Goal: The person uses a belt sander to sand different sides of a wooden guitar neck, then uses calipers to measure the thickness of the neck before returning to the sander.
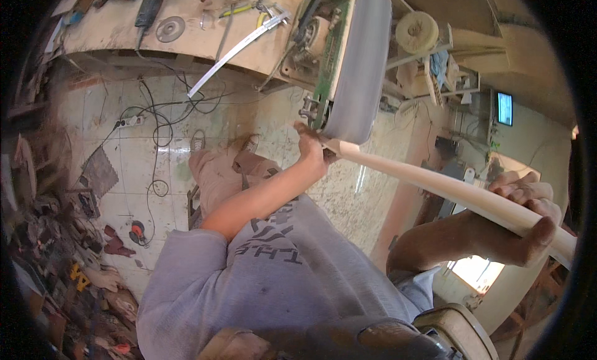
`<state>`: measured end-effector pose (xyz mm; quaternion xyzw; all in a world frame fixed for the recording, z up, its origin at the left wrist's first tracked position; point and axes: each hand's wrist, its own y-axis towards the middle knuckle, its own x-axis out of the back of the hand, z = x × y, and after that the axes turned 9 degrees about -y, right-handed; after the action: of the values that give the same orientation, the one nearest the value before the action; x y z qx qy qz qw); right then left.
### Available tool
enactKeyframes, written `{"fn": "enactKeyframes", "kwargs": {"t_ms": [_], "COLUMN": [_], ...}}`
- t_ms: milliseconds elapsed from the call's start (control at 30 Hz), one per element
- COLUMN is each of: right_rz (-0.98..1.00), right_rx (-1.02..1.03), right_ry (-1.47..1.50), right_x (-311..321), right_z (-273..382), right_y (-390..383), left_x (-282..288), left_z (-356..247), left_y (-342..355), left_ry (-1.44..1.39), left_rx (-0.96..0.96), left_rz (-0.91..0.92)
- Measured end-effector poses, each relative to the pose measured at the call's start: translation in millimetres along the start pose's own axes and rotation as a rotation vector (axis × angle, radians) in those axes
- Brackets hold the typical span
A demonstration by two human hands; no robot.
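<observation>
left hand (313, 153) right beside the sanding belt (360, 67)

you have a long wooden pole (435, 184) slanting away to your right, its near end at the lower turn of the belt, its far end running out past the rim of the view. the fingers of your left hand are curled in about that near end; their undersides are hidden, so i can't tell how tight they are. your right hand (527, 195) is closed well along the shaft, fingers over the top, thumb along the near side.

the belt looks streaked, so treat it as running. if the pole's tip catches, it could be snatched and pull your left knuckles onto the grit. the metal bracket (309, 108) just by your left thumb could pinch too. let your right hand drop or swing and, over that length, the tip would kick. leaning too long on one spot could sand a flat. the caliper (231, 59) seems to jut past the worktop (112, 36) edge; vibration might tip it off.
</observation>
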<state>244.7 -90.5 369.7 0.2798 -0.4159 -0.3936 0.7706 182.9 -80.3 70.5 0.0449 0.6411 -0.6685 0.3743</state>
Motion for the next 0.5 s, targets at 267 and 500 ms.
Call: {"fn": "enactKeyframes", "kwargs": {"t_ms": [267, 500], "right_rz": [-0.028, -0.072], "right_rx": [0.034, -0.015], "right_ry": [-0.017, -0.144], "right_x": [-2.0, -21.2], "right_z": [4.7, 4.3], "right_y": [9.4, -6.8], "left_x": [-15.2, 5.6], "left_z": [-5.1, -12.7], "left_y": [-15.4, 7.8], "left_ry": [0.038, -0.065], "left_rx": [0.022, 0.096], "left_rz": [0.068, 0.045]}}
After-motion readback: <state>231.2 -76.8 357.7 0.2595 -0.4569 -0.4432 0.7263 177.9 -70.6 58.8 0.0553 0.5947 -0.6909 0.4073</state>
